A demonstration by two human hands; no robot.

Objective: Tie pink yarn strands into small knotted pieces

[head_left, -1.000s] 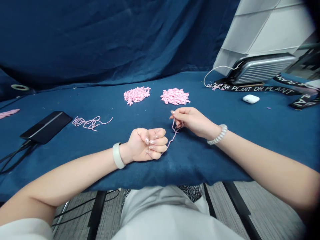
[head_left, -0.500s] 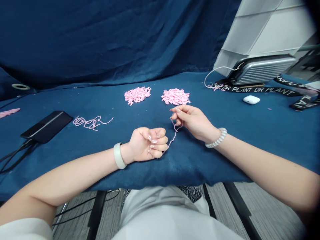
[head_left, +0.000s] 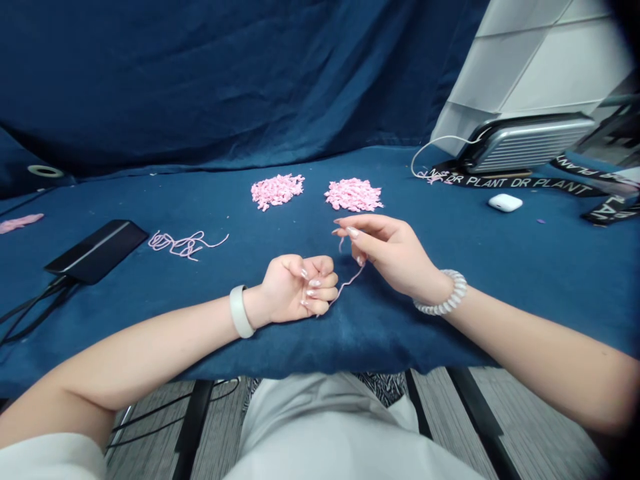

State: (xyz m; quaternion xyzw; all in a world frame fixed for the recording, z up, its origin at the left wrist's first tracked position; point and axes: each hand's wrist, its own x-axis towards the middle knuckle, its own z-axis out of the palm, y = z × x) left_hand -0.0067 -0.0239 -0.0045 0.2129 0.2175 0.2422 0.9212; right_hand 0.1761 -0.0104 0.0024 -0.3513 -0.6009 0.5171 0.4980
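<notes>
Thin, pale pink and slightly wavy, running as a thread [head_left: 349, 283] from the right hand [head_left: 395, 253] to the little-finger edge of the left hand [head_left: 300, 287], over blue cloth [head_left: 280, 347]. Pinched near the right thumb and forefinger tips, with a small bend below. Curled into a loose fist on the left; impossible to tell whether clamping the thread. Hidden partly behind the right fingers and lost beneath the left

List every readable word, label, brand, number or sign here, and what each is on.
"DR PLANT DR PLANT": white capitals along the black flat fabric strap.
Letters at the strap's left end and right-hand folds: too blurred or cut off to read fully.
No other readable text.
</notes>
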